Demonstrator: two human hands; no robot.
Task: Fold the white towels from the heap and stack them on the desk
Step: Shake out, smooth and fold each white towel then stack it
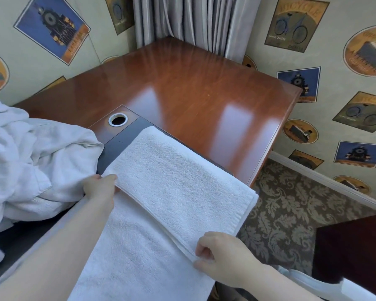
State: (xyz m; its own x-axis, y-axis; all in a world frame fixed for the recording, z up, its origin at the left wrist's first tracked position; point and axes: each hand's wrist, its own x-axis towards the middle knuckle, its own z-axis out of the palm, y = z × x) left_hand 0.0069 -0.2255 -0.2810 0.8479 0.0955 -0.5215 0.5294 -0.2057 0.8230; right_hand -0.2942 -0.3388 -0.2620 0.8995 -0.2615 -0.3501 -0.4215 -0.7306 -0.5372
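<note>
A white towel (174,181) lies across the near right part of the reddish wooden desk (182,83), its far half folded back over the near half. My left hand (101,187) pinches the folded edge at its left corner. My right hand (221,257) pinches the same folded edge at the right corner, close to the desk's right side. The towel's right end hangs slightly past the desk edge. A heap of white towels (30,159) is piled on the left of the desk, beside my left hand.
A round cable hole (118,119) with a metal ring sits in a dark panel behind the towel. Grey curtains (193,20) hang at the back corner. Patterned carpet (291,203) lies to the right, with a dark wooden piece (356,253) at lower right.
</note>
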